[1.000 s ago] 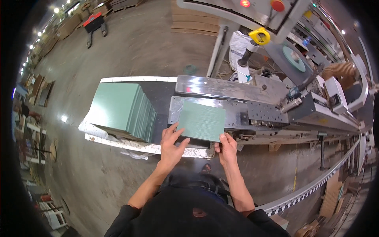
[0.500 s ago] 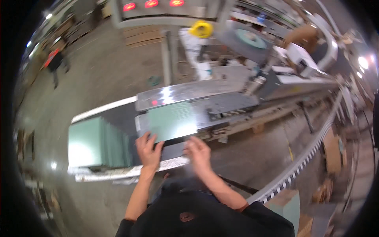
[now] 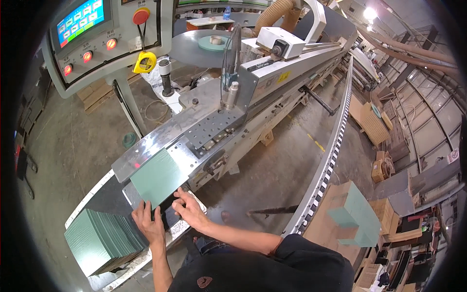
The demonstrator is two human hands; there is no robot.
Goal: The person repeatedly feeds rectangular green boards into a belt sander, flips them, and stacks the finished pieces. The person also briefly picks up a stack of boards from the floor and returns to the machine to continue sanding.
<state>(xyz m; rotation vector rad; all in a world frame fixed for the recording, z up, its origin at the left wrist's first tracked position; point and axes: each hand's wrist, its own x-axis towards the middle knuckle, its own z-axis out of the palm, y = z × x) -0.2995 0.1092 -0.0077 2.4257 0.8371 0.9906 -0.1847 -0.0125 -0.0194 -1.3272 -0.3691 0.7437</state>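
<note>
A flat light-green panel [image 3: 156, 178] lies on the machine's metal infeed bed, against the shiny guide rail [image 3: 146, 146]. My left hand [image 3: 150, 225] is at its near left edge, fingers spread and fingertips touching or just beside the edge. Close to the panel's near right corner is my right hand [image 3: 189, 210], its fingers loosely bent and apart; I cannot tell whether they touch the panel. Neither hand grips anything. Left of my left hand, a stack of similar green panels [image 3: 104, 241] stands on the dark table with white edges.
A control box [image 3: 109, 44] with a lit screen, red stop button and hanging yellow tape measure [image 3: 145, 62] rises at the far left. The long edge machine [image 3: 287, 68] runs away to the far right. A roller rail [image 3: 331, 165] curves along my right, beside green-faced panels [image 3: 357, 219].
My view has turned to the right, bringing the screen and the machine's length into sight. Both hands stay at the panel's near edge, the right one now closer to its corner.
</note>
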